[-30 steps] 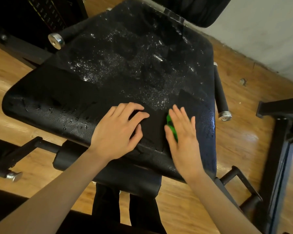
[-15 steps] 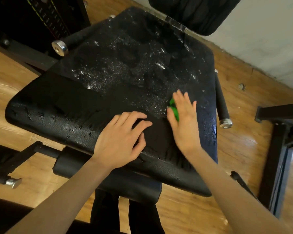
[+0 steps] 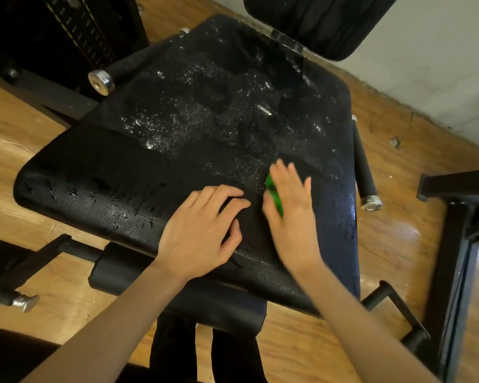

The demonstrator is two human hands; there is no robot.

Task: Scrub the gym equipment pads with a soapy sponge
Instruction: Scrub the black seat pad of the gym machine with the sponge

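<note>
A wide black seat pad [image 3: 122,172] fills the middle of the view, wet, with white soap foam [image 3: 194,111] across its far half. My right hand [image 3: 293,214] lies flat on a green sponge [image 3: 275,197], fingers straight, pressing it onto the pad's near right part. Only a strip of the sponge shows at the thumb side. My left hand [image 3: 202,230] rests on the pad just left of it, fingers spread and slightly bent, holding nothing.
A black backrest pad [image 3: 315,20] stands behind the seat. Black grip bars with metal end caps stick out at the left [image 3: 101,81] and right [image 3: 367,178]. A black steel frame [image 3: 454,244] stands at the right on the wooden floor [image 3: 25,134].
My right hand slid the sponge away from me up the pad, then came back a little toward me. My left hand stayed in place on the pad.
</note>
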